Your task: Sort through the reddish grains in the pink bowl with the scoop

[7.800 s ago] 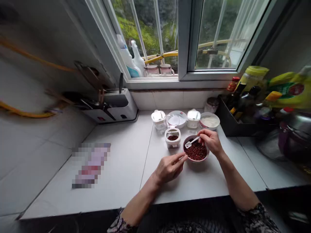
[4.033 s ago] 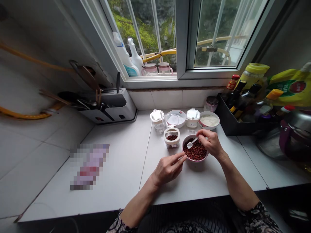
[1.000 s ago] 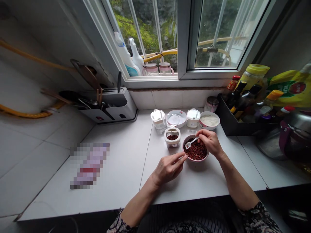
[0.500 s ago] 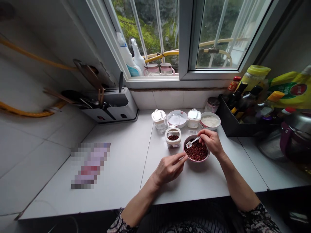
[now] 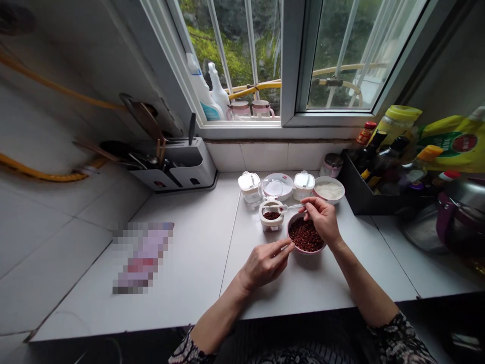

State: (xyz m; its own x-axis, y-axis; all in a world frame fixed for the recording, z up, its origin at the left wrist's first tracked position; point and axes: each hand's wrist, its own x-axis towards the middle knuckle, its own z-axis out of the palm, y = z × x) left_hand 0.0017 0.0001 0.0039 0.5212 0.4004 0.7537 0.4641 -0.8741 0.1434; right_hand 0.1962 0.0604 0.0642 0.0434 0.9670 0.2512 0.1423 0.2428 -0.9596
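Between finger and thumb, my right hand pinches the handle of a small white spoon. The spoon's head is at the open top of a small clear jar with a white rim, which has dark red dried pieces inside, perhaps Sichuan peppercorns. Right of that jar, a pink-rimmed bowl is nearly full of the same pieces. My left hand closes its fingertips on the bowl's near-left rim. What lies in the spoon is too small to make out.
Behind stand two white-lidded jars, a white bowl and a bowl of white grains. A black bin of bottles stands right, a utensil holder back left. A blurred purple packet lies left.
My right hand has moved the spoon up and left, from over the bowl to the open jar's mouth. The left hand stays at the bowl's rim.
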